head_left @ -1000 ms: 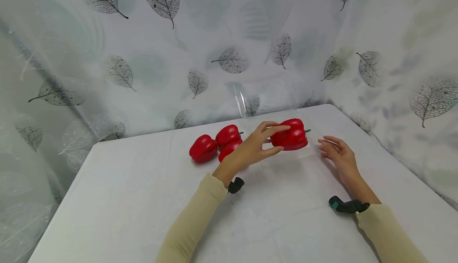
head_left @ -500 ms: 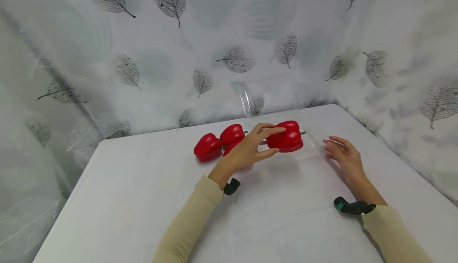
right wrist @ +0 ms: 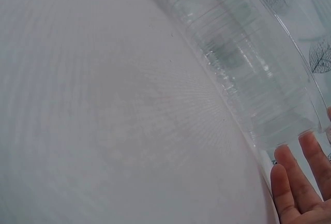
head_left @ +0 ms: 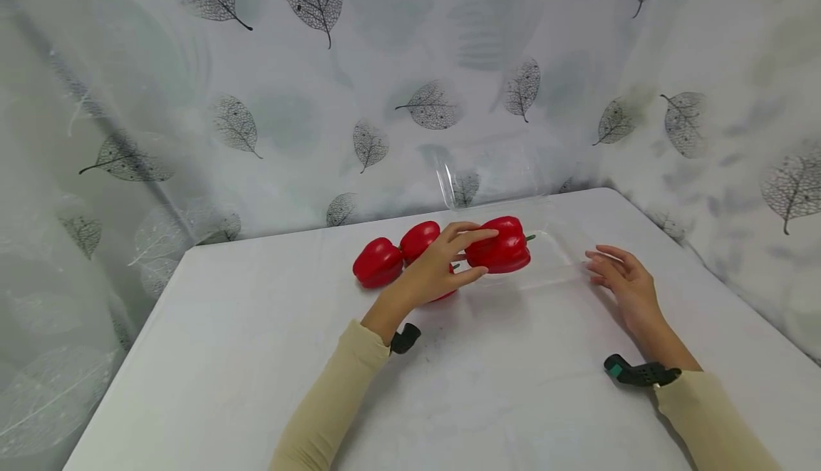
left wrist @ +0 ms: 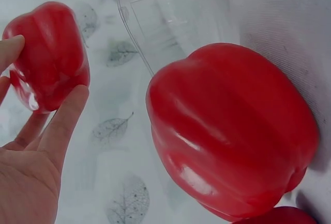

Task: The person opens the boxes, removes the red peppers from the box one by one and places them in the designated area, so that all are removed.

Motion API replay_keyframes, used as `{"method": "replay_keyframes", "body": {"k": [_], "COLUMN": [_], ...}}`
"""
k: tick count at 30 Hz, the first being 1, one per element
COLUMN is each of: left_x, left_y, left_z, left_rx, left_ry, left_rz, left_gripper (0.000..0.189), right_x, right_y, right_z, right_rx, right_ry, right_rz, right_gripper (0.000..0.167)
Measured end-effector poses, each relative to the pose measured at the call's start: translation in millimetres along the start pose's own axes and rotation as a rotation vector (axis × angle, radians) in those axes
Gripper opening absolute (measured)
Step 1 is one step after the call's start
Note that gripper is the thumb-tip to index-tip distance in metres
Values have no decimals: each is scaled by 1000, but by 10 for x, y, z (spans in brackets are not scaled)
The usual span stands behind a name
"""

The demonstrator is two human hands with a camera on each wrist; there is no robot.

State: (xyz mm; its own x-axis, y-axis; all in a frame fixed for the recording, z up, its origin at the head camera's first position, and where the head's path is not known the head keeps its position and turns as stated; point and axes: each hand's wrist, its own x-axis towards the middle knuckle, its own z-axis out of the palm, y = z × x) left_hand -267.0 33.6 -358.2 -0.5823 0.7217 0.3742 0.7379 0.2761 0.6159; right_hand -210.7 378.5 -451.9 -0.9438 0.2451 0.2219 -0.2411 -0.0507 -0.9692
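In the head view my left hand (head_left: 426,271) grips a red bell pepper (head_left: 503,246) by its blunt end, its green stem facing right. Thumb and fingers lie along the pepper's sides in the left wrist view. The pepper is held over the left part of a clear plastic clamshell box (head_left: 554,254), whose lid stands up at the back. At the box's right end is my right hand (head_left: 625,286), fingers loosely bent. In the right wrist view its fingertips (right wrist: 307,138) rest right at the box's clear wall (right wrist: 232,63).
Left of the box, red bell peppers (head_left: 378,263) lie grouped on the white table (head_left: 224,343); my left hand partly covers one. A large bell pepper (left wrist: 232,131) fills much of the left wrist view. A leaf-print curtain (head_left: 288,122) hangs behind the table.
My left hand has moved a little to the left with the bell pepper, baring more of the box's right part. My right hand stays at the box's end. The head view has shifted slightly.
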Motion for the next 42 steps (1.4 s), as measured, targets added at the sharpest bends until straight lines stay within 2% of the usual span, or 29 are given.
{"method": "replay_keyframes", "body": {"k": [8,14,23,30,42], "left_x": [-52,-110,-245,-380,-531], "left_y": [-31,-21,-40,-71,-41], "left_z": [-17,-37,-100,-174,-248], "left_rx": [-16,40,71,96,113], "left_ry": [15,29,49,56,70], "left_rz": [-2,4,5,-18,-1], "left_gripper": [59,59,56,58,57], "right_x": [-9,-19,7,-14,-20], "right_y": [-7,-25,-26,9,-3], "right_z": [-5,1,0,4,7], "right_rx": [32,3,54,-14,-15], "right_ry": [-8,5,-11,28,0], "right_rz": [0,26,-10,19,-6], "right_gripper": [36,35,36,30,32]}}
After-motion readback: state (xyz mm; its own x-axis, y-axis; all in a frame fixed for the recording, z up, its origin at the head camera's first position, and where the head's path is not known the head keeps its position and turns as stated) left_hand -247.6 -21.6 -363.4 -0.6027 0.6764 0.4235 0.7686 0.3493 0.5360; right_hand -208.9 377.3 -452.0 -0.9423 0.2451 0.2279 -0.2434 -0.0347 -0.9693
